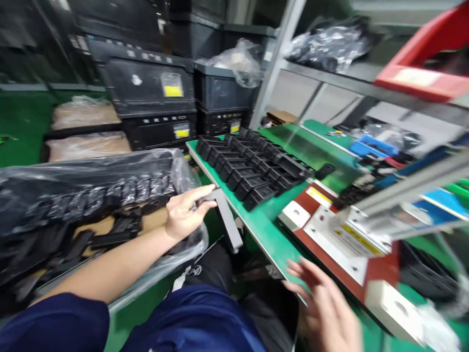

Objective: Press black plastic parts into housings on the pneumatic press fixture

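Between the thumb and fingers of my left hand (186, 211) is one end of a dark L-shaped plastic part (229, 222), its long arm hanging down toward me. The part hangs just off the edge of the green table (269, 234). My right hand (324, 300) is slightly blurred, fingers apart, with nothing in it, near the table's front edge. It is closest to a reddish-brown fixture (381, 274) with white blocks. Rows of black plastic housings (252, 168) stand on the table beyond my left hand.
At left, a plastic-lined bin (190, 234) holds many black parts. Stacked black crates (146, 88) stand behind it. A metal shelf post (276, 63) rises behind the table, with a red bin (414, 78) on the shelf. A blue tray (373, 146) lies at the far right.
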Demonstrator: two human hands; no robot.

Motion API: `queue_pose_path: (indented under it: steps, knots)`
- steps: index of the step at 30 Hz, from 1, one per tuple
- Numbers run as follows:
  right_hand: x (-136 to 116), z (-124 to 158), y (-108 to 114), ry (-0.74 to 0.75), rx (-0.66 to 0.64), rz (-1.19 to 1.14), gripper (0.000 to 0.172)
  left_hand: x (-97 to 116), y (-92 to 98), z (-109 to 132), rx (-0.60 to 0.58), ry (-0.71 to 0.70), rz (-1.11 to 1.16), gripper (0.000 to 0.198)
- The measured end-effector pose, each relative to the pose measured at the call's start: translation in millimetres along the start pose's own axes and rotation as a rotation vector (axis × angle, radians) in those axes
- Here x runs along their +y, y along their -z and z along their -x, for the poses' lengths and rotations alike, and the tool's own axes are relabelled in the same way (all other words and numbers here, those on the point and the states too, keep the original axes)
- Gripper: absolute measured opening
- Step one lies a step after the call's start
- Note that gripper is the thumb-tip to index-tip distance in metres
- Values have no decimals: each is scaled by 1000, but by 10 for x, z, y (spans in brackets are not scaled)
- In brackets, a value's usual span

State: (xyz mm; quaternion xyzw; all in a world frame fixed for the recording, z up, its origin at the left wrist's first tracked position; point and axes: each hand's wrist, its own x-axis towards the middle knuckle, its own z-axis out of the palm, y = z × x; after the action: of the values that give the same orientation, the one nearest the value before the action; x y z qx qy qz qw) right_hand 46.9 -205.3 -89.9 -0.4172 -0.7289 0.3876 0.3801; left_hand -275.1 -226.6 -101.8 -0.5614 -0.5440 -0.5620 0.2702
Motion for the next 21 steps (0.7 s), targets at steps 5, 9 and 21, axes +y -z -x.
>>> queue_pose_path:
  steps: [5,9,21]
  knots:
    - [-103,11,-346,-184,-170,-649,53,823,-548,-18,-149,-177,507,48]
    - [-83,89,-26,-132,73,-263,55,1169,-804,-48,-518,-4,795,52]
    - [-137,-696,1186,289,459,186,43,1905,-1929,-873,-408,49,964,25]
